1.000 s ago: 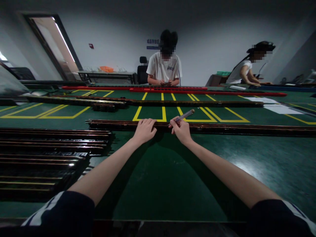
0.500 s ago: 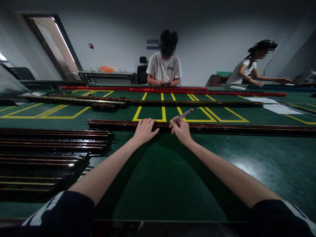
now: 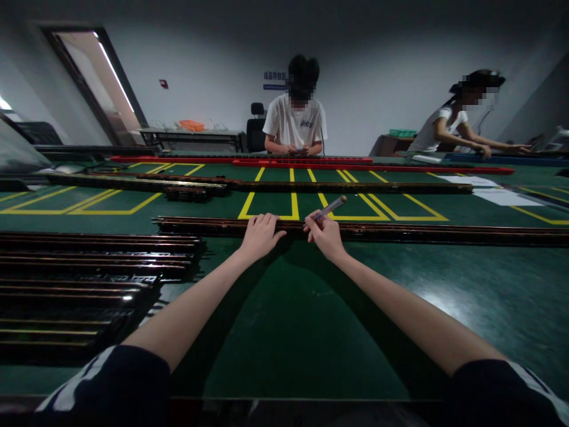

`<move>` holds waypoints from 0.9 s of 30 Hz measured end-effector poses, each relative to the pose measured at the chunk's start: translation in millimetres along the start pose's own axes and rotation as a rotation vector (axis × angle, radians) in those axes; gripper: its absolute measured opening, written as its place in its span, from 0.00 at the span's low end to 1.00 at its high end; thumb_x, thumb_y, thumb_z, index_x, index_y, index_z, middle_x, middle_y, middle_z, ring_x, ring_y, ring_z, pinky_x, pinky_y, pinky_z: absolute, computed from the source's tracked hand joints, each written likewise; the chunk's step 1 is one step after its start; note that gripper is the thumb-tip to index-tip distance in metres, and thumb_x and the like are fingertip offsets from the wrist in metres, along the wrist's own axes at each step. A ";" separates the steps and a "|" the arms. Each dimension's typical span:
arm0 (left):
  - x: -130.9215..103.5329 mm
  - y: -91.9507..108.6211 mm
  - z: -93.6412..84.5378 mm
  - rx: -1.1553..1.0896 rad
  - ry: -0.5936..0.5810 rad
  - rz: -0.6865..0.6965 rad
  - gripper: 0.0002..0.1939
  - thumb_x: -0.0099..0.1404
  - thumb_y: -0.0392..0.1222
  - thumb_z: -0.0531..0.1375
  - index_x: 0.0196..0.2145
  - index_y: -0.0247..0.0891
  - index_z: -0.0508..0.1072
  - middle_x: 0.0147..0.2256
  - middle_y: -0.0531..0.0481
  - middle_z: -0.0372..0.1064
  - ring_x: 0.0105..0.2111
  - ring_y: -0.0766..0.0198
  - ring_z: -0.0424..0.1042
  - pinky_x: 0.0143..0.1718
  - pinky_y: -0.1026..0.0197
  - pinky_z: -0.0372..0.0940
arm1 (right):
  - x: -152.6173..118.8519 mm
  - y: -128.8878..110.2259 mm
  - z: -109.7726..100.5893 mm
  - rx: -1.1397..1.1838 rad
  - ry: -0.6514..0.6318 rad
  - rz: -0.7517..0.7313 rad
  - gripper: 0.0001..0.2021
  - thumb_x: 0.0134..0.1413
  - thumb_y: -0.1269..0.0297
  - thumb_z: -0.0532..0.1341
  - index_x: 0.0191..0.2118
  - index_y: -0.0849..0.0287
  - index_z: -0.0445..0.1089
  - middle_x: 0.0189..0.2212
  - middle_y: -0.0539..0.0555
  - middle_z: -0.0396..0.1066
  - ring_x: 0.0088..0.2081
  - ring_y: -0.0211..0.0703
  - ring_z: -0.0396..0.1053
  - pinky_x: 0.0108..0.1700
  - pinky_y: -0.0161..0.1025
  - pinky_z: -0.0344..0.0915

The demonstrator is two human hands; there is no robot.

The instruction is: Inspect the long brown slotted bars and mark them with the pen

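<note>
A long dark strip with copper-coloured edges [image 3: 427,233] runs crosswise over the green table. My left hand [image 3: 261,237] lies on this strip, fingers stretched over it and the thumb pointing right. Just to the right, my right hand [image 3: 328,238] is closed around a pen-like tool with a greyish see-through barrel [image 3: 331,207]. Its upper end tilts up to the right. The lower tip is mostly hidden by my fingers, close to the strip; whether it touches cannot be made out.
Several similar dark strips [image 3: 89,261] lie stacked at the left. Another dark strip [image 3: 355,187] crosses the table further back, before red bars [image 3: 306,161]. White papers [image 3: 507,196] lie at right. One person [image 3: 296,124] is opposite, another person [image 3: 440,130] at far right.
My hands and the strip stay nearly where they were. The person at far right has shifted slightly to the right.
</note>
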State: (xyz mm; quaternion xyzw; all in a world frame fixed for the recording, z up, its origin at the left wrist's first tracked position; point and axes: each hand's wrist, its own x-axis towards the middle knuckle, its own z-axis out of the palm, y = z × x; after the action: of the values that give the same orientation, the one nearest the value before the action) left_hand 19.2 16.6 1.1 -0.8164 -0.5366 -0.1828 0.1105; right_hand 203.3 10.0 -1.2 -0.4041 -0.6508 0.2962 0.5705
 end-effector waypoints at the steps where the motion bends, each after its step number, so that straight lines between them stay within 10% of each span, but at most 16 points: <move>1: -0.2 0.2 0.0 0.000 0.001 0.002 0.20 0.69 0.49 0.52 0.50 0.31 0.67 0.48 0.39 0.70 0.49 0.50 0.67 0.52 0.49 0.57 | -0.2 -0.8 -0.1 0.000 0.000 0.001 0.20 0.51 0.44 0.60 0.29 0.58 0.64 0.21 0.50 0.68 0.16 0.34 0.63 0.18 0.33 0.64; 27: -1.4 0.6 2.9 0.014 0.033 -0.004 0.18 0.67 0.43 0.49 0.50 0.33 0.68 0.48 0.38 0.70 0.49 0.49 0.67 0.52 0.47 0.57 | -1.0 -1.5 -0.5 0.002 -0.023 -0.025 0.21 0.52 0.42 0.59 0.31 0.59 0.64 0.23 0.50 0.69 0.17 0.33 0.64 0.18 0.33 0.64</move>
State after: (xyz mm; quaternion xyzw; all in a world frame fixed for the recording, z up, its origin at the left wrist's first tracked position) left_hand 19.7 16.3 -2.1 -0.8115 -0.5374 -0.1926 0.1247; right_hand 203.5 8.3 -0.3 -0.3919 -0.6621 0.2943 0.5669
